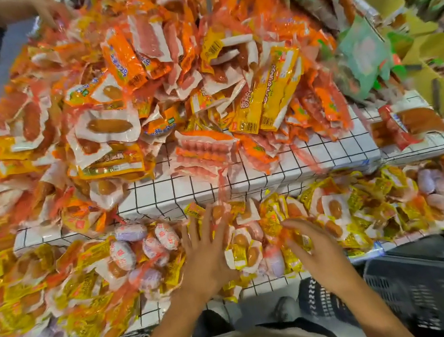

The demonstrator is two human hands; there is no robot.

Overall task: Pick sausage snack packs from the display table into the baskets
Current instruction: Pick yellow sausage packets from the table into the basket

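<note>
The display table, white with a black grid, carries a high heap of sausage snack packs on its raised tier and a flatter layer of yellow packs along its near ledge. The left hand lies flat on that near layer, fingers straight and spread. The right hand sits just beside it, clearly apart, fingers curled round a yellow pack; blur prevents a firmer reading. Small white sausage packs lie on the ledge left of the left hand. Black baskets stand below the table's near edge.
</note>
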